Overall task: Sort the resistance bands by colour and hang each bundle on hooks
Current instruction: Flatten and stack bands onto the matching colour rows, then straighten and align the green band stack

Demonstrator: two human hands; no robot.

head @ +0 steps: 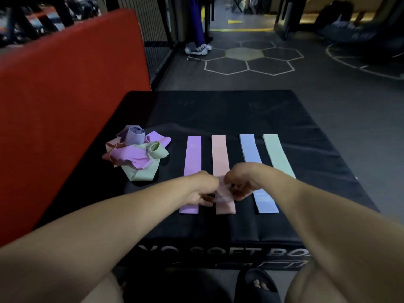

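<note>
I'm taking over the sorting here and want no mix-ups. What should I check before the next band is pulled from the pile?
1. Four colour strips laid apart on the black soft box: ok.
2. Pink strip flat: cannot tell, both hands cover its near part.
3. Left hand and right hand free: not ok, both pinch the pink strip.
4. Tangled pile unsorted: ok, lies left of the purple strip.
5. Green strip lies straight: cannot tell, right arm hides its near end.
6. Hooks in view: not ok.
</note>
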